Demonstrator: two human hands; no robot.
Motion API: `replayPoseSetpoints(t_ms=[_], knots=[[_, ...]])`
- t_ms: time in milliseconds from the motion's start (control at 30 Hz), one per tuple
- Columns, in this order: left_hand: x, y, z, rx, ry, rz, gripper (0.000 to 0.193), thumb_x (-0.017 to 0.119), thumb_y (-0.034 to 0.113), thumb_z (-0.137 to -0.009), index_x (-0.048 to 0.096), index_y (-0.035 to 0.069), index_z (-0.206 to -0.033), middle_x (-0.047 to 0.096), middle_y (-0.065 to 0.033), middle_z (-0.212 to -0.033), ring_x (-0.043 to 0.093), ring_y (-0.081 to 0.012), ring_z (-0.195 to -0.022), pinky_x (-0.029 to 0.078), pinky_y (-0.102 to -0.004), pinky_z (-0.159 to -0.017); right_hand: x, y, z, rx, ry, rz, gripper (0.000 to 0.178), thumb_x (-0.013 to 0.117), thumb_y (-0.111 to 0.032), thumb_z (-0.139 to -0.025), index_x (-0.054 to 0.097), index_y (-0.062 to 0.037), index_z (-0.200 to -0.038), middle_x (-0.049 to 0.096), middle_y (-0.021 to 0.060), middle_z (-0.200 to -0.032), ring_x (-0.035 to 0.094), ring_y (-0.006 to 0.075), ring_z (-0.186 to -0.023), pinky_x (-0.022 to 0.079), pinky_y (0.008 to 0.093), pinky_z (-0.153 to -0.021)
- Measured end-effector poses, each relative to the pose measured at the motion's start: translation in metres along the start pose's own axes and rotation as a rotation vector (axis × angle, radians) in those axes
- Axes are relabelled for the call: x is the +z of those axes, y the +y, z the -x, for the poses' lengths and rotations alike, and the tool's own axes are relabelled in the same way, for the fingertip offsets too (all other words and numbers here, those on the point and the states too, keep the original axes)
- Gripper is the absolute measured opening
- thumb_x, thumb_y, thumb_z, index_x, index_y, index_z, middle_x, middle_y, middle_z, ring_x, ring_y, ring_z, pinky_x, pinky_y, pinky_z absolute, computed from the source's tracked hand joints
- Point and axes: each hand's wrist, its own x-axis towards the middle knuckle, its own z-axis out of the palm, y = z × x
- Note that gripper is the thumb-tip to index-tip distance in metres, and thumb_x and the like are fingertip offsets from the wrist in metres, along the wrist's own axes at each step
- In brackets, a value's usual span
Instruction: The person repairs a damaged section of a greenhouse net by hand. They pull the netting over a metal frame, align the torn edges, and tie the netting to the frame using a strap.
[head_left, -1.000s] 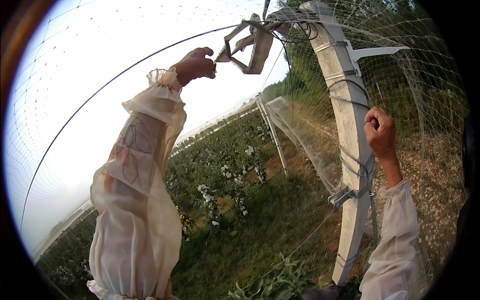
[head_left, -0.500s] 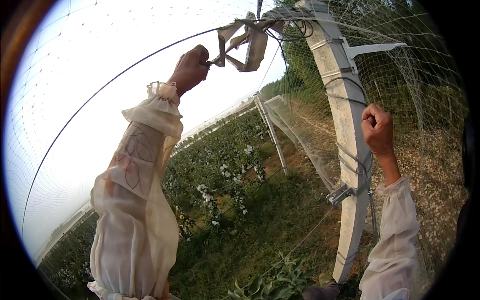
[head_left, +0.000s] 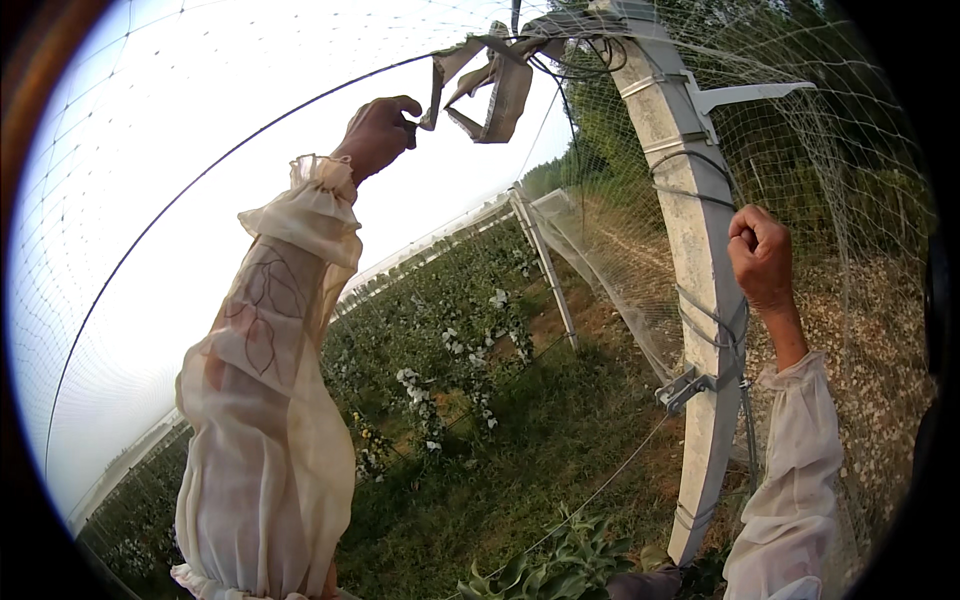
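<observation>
Okay, head view: looped grey-brown strip [head_left: 510,97] is hung left of the pale post [head_left: 697,235]; left hand [head_left: 376,136] is held just beside the strip's left end, fingers bent, pinch cannot be told; right hand [head_left: 763,262] is curled tight, fingers pressed together, right of the post.

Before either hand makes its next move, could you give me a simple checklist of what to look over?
1. Left hand near the lower tip of the strap: ok.
2. Firm grip on that tip: cannot tell, fingers hide the contact.
3. Grey-brown strap lying flat: not ok, it is bent into angular loops.
4. Right hand free of any load: cannot tell, it is curled into a fist.
5. Right hand clear of the white bracket on the post: ok, it is well below.
</observation>
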Motion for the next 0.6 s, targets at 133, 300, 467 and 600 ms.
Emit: replayPoseSetpoints(t_ms=[133, 300, 467, 600], knots=[[-0.005, -0.013, -0.003, 0.028, -0.012, 0.049, 0.03, 0.057, -0.002, -0.088, 0.068, -0.003, -0.116, 0.074, -0.0132, -0.085, 0.071, -0.0191, -0.08, 0.053, -0.0306, -0.077, 0.004, -0.002, -0.002, -0.032, 0.005, -0.018, 0.009, 0.053, 0.006, -0.071, 0.05, -0.002, -0.069, 0.043, 0.0039, -0.061, 0.038, 0.0129, -0.052, 0.031, 0.0302, -0.05], [-0.015, -0.009, -0.013, 0.072, -0.155, -0.015, 0.016, 0.067, 0.003, -0.088, 0.072, -0.006, -0.099, 0.074, -0.0147, -0.09, 0.072, -0.0189, -0.084, 0.056, -0.0307, -0.077, 0.003, 0.002, 0.0, -0.026, 0.002, -0.001, 0.009, 0.053, 0.006, -0.071, 0.05, -0.0025, -0.069, 0.044, 0.0039, -0.062, 0.038, 0.0128, -0.053, 0.031, 0.03, -0.05], [-0.022, 0.005, -0.009, -0.203, 0.014, 0.325, 0.015, 0.074, -0.001, -0.081, 0.073, -0.006, -0.095, 0.073, -0.0139, -0.088, 0.069, -0.0163, -0.071, 0.055, -0.0254, -0.063, 0.0, 0.004, 0.001, 0.007, -0.005, -0.014, 0.009, 0.053, 0.006, -0.072, 0.05, -0.0026, -0.07, 0.043, 0.0034, -0.063, 0.038, 0.0123, -0.053, 0.031, 0.0296, -0.05], [-0.012, -0.011, -0.013, -0.047, 0.11, 0.171, 0.011, 0.07, -0.003, -0.082, 0.074, -0.002, -0.093, 0.073, -0.0108, -0.082, 0.064, -0.0123, -0.067, 0.05, -0.0253, -0.061, 0.002, 0.004, 0.0, -0.024, -0.002, -0.004, 0.009, 0.053, 0.006, -0.072, 0.051, -0.0026, -0.07, 0.043, 0.0031, -0.064, 0.038, 0.0113, -0.053, 0.031, 0.0287, -0.05]])
